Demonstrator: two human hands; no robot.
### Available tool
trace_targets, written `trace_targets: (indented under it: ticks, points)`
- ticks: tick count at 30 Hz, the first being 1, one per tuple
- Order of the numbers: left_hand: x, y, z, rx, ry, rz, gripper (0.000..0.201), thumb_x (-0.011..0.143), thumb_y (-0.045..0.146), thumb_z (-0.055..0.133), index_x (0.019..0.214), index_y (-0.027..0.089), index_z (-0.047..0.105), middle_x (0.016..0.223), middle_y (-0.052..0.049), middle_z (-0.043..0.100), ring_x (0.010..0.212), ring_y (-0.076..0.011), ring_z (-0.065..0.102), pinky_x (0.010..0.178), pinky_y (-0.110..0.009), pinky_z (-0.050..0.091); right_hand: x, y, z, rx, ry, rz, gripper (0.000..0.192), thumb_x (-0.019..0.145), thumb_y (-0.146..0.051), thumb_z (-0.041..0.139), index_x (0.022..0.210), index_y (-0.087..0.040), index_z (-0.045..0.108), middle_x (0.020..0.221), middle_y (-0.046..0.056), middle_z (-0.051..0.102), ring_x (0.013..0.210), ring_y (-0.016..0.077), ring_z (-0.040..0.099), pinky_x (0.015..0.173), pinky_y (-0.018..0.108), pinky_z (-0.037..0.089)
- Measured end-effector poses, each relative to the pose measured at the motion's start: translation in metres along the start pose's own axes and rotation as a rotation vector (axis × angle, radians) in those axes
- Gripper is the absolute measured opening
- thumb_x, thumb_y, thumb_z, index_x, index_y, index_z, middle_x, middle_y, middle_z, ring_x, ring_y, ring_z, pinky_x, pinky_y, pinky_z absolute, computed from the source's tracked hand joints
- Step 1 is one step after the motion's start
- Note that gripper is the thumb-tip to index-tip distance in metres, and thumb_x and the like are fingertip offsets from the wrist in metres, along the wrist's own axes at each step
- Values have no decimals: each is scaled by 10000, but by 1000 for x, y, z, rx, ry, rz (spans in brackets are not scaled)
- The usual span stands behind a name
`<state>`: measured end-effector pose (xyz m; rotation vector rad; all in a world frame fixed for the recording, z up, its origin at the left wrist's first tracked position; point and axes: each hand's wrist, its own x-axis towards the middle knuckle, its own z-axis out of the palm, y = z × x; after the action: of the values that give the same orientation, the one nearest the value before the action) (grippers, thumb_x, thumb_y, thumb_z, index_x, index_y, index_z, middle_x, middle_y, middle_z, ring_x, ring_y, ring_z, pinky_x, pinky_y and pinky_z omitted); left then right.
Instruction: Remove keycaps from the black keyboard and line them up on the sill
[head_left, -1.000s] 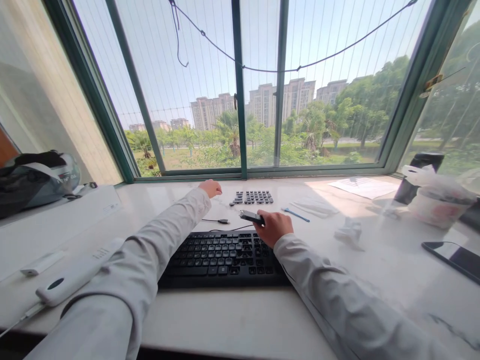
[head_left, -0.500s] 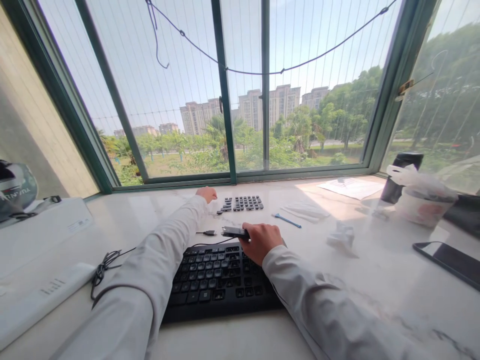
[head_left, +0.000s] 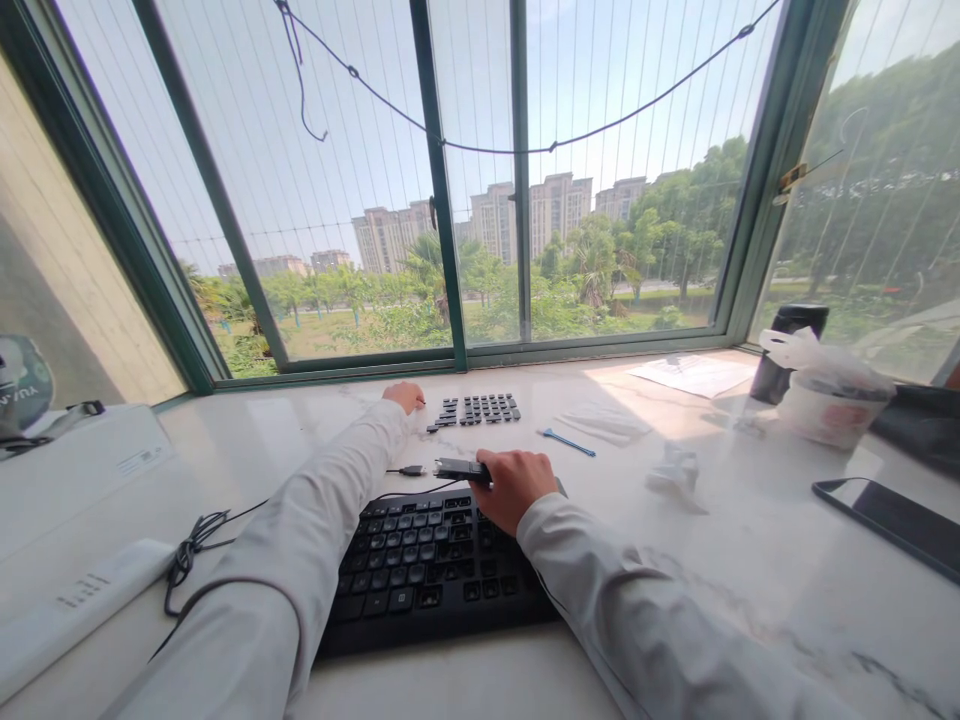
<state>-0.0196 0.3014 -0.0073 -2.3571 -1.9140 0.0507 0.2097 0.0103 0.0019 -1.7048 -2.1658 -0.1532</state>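
My left hand [head_left: 405, 397] reaches far out over the table with its fingers pinched; a small dark piece that looks like a keycap shows at the fingertips. Right beside it lie rows of black keycaps [head_left: 489, 409]. In my right hand [head_left: 517, 487] is a slim black tool [head_left: 459, 470] with a pronged metal end pointing left. This hand is over the upper right of a black keyboard [head_left: 420, 560], hiding part of it. Many of the keyboard's sockets are bare, while some keys remain at the lower left. A USB plug [head_left: 412, 470] rests close to the tool's tip.
A blue stick-like tool [head_left: 568, 442] lies right of the keycaps, near crumpled tissue [head_left: 675, 470]. Farther right are a phone [head_left: 889, 520], a bagged tub [head_left: 832, 405] and a dark cup [head_left: 791, 345]. Coiled cable [head_left: 187, 550] and a white power strip [head_left: 82, 610] lie left.
The whole view has shifted slightly, so everything sits a little farther left. Both hands keep nearly the same places and grips.
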Motion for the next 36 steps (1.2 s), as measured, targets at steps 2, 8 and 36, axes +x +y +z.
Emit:
trace_targets:
  ticks: [2, 8, 36]
  points:
    - [0, 0, 1, -1, 0, 0, 290, 925, 319, 537, 1177, 181, 576, 1207, -96, 569, 1036, -203, 581, 872, -391, 512, 0, 0, 0, 6, 5, -3, 221, 846, -390, 465, 870, -260, 642, 822, 42, 721, 761, 225, 657, 647, 311, 372]
    - [1, 2, 1, -6, 5, 7, 293, 925, 320, 536, 1179, 178, 575, 1209, -97, 568, 1038, -205, 580, 875, -395, 511, 0, 1, 1, 3, 8, -9, 232, 845, -385, 452, 866, -258, 645, 811, 46, 719, 740, 225, 654, 641, 315, 373]
    - [-18, 8, -18, -35, 85, -18, 280, 895, 347, 579, 1111, 176, 628, 1165, -91, 619, 1052, -217, 589, 912, -396, 480, 0, -1, -2, -15, -6, 4, 236, 854, -398, 464, 901, -264, 653, 847, 45, 720, 781, 221, 654, 653, 306, 369]
